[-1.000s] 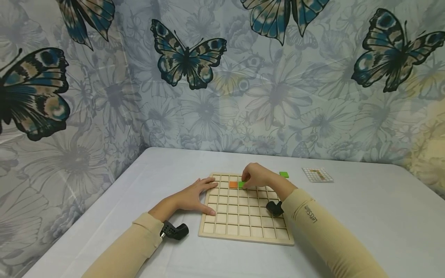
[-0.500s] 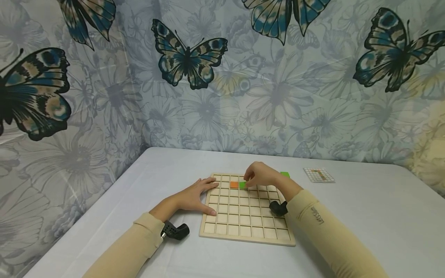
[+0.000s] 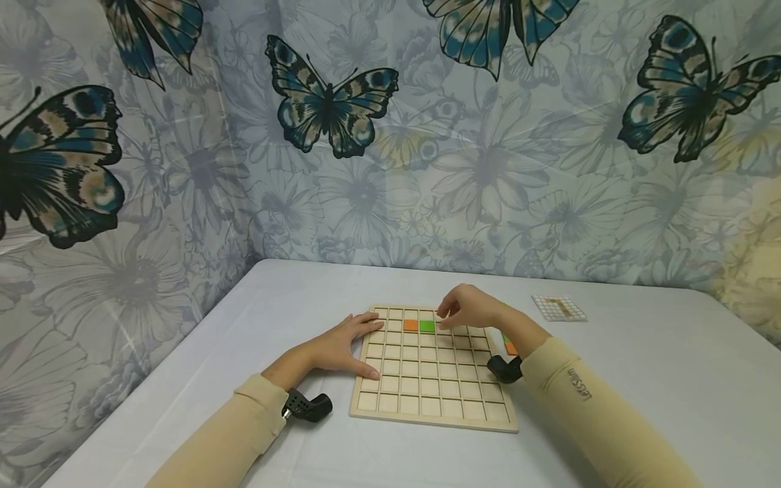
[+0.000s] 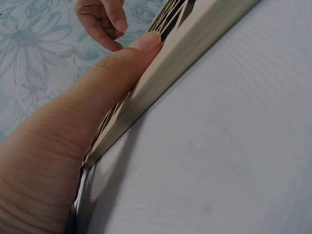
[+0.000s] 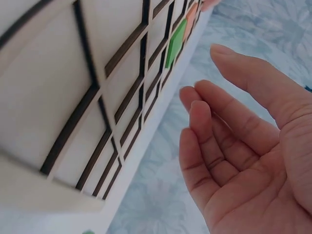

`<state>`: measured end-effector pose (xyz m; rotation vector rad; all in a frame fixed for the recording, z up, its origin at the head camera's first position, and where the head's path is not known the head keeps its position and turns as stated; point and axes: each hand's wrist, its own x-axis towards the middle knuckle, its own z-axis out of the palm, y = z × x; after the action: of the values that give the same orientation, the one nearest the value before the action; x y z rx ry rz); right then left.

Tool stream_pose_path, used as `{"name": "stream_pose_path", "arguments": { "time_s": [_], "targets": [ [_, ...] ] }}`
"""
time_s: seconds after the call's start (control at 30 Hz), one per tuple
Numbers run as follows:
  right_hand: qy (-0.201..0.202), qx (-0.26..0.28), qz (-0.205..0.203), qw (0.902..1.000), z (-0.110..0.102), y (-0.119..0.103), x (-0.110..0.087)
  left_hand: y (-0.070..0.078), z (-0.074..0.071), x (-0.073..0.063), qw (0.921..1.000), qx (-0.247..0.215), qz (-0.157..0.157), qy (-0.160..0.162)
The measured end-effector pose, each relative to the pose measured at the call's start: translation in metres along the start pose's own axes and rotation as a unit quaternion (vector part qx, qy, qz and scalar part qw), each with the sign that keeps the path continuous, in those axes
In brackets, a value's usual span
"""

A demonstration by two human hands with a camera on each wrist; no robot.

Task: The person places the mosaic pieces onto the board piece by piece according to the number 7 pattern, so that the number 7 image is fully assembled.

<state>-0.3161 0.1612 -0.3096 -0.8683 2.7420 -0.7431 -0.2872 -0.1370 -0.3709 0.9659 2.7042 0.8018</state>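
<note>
A wooden grid board (image 3: 410, 423) lies flat on the table. An orange square tile (image 3: 411, 325) and a green square tile (image 3: 427, 327) sit side by side in its second row from the far edge. My left hand (image 3: 337, 344) rests on the board's left edge, fingers and thumb spread; in the left wrist view the thumb (image 4: 112, 70) lies on the wooden rim. My right hand (image 3: 468, 307) hovers just right of the green tile. Its fingers (image 5: 195, 151) are loosely bent with nothing between them and the thumb, apart from the tiles.
Partly hidden behind the right wrist, loose green and orange tiles (image 3: 510, 348) lie right of the board. A small card with a printed grid (image 3: 559, 308) lies farther back on the right. A butterfly-patterned cloth (image 3: 390, 203) hangs behind the white table (image 3: 317, 285).
My right hand has come off the green tile and shifted to the right, leaving that tile fully visible beside the orange one. My left hand has stayed in place.
</note>
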Motion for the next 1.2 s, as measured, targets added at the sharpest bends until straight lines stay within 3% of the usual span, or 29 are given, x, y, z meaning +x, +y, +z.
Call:
{"name": "stream_pose_path", "arguments": {
  "time_s": [0.77, 0.97, 1.2],
  "targets": [
    [0.019, 0.012, 0.031, 0.9993, -0.017, 0.031, -0.065, 0.001, 0.000, -0.001, 1.0000, 0.004, -0.002, 0.000],
    [0.022, 0.004, 0.024, 0.9995, -0.018, 0.034, -0.082, 0.001, 0.000, -0.001, 1.0000, 0.003, -0.004, 0.001],
    [0.018, 0.001, 0.052, 0.9985, -0.020, 0.037, -0.101, 0.002, 0.000, -0.001, 1.0000, 0.001, -0.004, 0.002]
  ]
}}
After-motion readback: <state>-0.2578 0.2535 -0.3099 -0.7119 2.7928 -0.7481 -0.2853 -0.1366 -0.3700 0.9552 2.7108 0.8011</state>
